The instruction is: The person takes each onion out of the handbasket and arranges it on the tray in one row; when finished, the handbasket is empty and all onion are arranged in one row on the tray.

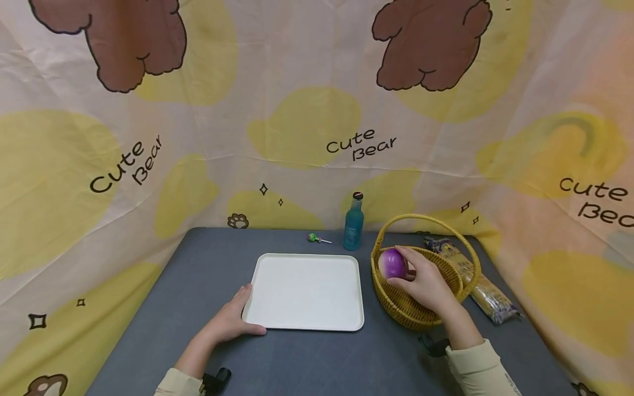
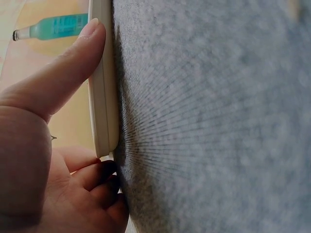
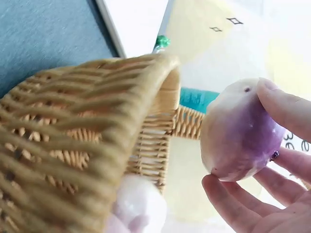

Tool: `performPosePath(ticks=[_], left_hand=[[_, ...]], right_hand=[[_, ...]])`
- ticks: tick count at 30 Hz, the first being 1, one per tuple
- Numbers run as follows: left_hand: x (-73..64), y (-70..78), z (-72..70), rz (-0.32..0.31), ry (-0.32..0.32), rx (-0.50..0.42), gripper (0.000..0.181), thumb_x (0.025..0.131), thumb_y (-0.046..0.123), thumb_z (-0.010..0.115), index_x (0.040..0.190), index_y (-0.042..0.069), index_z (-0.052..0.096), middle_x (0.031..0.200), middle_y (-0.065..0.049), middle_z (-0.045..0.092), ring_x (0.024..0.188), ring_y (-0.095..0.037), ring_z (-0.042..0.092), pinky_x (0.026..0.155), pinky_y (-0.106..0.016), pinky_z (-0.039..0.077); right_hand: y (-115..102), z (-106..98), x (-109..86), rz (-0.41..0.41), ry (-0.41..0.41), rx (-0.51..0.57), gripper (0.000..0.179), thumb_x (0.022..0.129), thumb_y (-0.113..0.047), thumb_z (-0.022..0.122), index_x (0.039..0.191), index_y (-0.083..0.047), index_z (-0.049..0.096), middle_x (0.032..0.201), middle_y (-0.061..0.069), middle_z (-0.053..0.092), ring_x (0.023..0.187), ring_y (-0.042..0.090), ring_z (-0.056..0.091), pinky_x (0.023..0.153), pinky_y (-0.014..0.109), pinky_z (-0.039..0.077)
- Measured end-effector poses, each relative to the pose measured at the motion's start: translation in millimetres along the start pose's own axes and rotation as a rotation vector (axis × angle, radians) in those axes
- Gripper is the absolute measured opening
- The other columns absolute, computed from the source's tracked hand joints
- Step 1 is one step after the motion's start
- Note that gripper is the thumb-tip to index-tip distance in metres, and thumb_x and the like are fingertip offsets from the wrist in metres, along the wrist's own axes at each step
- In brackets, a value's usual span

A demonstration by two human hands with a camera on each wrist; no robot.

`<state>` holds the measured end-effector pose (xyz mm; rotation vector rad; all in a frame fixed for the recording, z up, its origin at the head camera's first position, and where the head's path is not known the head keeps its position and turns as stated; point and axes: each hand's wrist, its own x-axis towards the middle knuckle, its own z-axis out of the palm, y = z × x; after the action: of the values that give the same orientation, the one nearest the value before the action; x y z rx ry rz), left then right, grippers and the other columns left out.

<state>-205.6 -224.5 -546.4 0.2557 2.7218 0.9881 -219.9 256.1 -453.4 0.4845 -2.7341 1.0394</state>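
My right hand point(image 1: 421, 279) holds a round purple-and-white turnip point(image 1: 393, 264) between thumb and fingertips, above the yellow wicker basket point(image 1: 396, 312). In the right wrist view the turnip point(image 3: 240, 131) is beside the basket's woven rim point(image 3: 141, 97), and another pale, purple-tinged round thing point(image 3: 138, 206) lies lower, inside the basket. At the near left corner of the white tray point(image 1: 306, 291), my left hand point(image 1: 233, 314) grips the edge. Its thumb point(image 2: 73, 68) lies against the tray's near side in the left wrist view, while the other fingers bend around the left end, partly hidden.
Behind the tray, a blue bottle point(image 1: 353, 225) stands upright and a green-headed lollipop point(image 1: 314, 238) lies on the grey table point(image 1: 307, 363). A long shiny packet point(image 1: 487, 294) lies right of the basket, whose tall handle point(image 1: 421, 216) arches over it. A printed cloth hangs behind.
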Motion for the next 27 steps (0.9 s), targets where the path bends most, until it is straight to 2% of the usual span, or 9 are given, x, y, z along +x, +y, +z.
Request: performPosePath(ticks=[6, 13, 16, 21, 27], left_hand=[[0.3, -1.0, -0.2, 0.002, -0.006, -0.009, 0.132, 0.067, 0.05, 0.091, 0.159, -0.005, 0.015, 0.165, -0.027, 0.016, 0.154, -0.045, 0.011, 0.119, -0.064, 0.021], [0.7, -2.6, 0.1, 0.007, 0.003, 0.0, 0.133, 0.066, 0.052, 0.091, 0.158, -0.006, 0.015, 0.165, -0.027, 0.017, 0.154, -0.045, 0.012, 0.12, -0.063, 0.021], [0.5, -2.2, 0.0, 0.008, 0.004, 0.002, 0.133, 0.066, 0.052, 0.091, 0.158, -0.006, 0.015, 0.165, -0.028, 0.017, 0.154, -0.045, 0.012, 0.12, -0.063, 0.021], [-0.3, -1.8, 0.1, 0.008, 0.004, 0.004, 0.133, 0.066, 0.052, 0.091, 0.158, -0.006, 0.015, 0.165, -0.028, 0.017, 0.154, -0.045, 0.012, 0.12, -0.063, 0.021], [-1.0, -1.0, -0.3, 0.006, 0.006, -0.003, 0.132, 0.066, 0.051, 0.091, 0.159, -0.006, 0.016, 0.165, -0.027, 0.017, 0.154, -0.045, 0.012, 0.12, -0.063, 0.021]], right_hand=[[-10.6, 2.8, 5.9, -0.003, -0.022, 0.034, 0.08, 0.082, -0.019, 0.086, 0.15, -0.008, 0.046, 0.147, 0.022, 0.049, 0.125, 0.043, 0.055, 0.086, 0.05, 0.059], [-24.4, 8.4, 16.4, -0.072, -0.001, 0.008, 0.08, 0.08, -0.019, 0.087, 0.147, -0.003, 0.049, 0.147, 0.02, 0.052, 0.121, 0.04, 0.062, 0.087, 0.049, 0.059], [-30.0, 12.4, 19.9, -0.084, -0.003, 0.0, 0.079, 0.079, -0.02, 0.088, 0.147, -0.003, 0.049, 0.147, 0.021, 0.052, 0.122, 0.039, 0.062, 0.091, 0.049, 0.058], [-36.9, 21.1, 26.6, -0.081, -0.032, 0.019, 0.079, 0.08, -0.022, 0.087, 0.148, -0.005, 0.049, 0.15, 0.02, 0.051, 0.133, 0.041, 0.054, 0.099, 0.053, 0.052], [-43.6, 31.5, 32.9, -0.104, -0.047, 0.022, 0.078, 0.08, -0.024, 0.087, 0.147, -0.006, 0.051, 0.148, 0.018, 0.053, 0.132, 0.039, 0.055, 0.101, 0.054, 0.051]])
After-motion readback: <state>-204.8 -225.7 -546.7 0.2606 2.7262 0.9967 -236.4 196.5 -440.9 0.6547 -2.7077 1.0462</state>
